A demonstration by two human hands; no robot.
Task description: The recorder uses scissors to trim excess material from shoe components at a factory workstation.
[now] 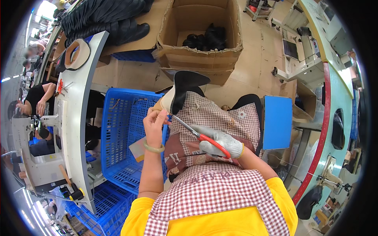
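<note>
Over my lap, my left hand (154,126) pinches the lower end of a black shoe upper (182,91) with a beige lining. My right hand (218,141), in a grey work glove, is closed round the red handles of a pair of scissors (186,125). The scissors' metal blades point up and left, with their tips close by my left fingertips and the edge of the upper. From this view I cannot tell whether the blades touch it. A checked apron (208,114) covers my lap beneath both hands.
A blue plastic crate (114,157) stands at my left, beside a sewing table (75,157). Ahead, a cardboard box (199,61) holds black pieces; stacked black uppers (106,19) lie to its left. A blue box (277,122) and red-edged bench (327,129) are at right. A co-worker (43,94) sits far left.
</note>
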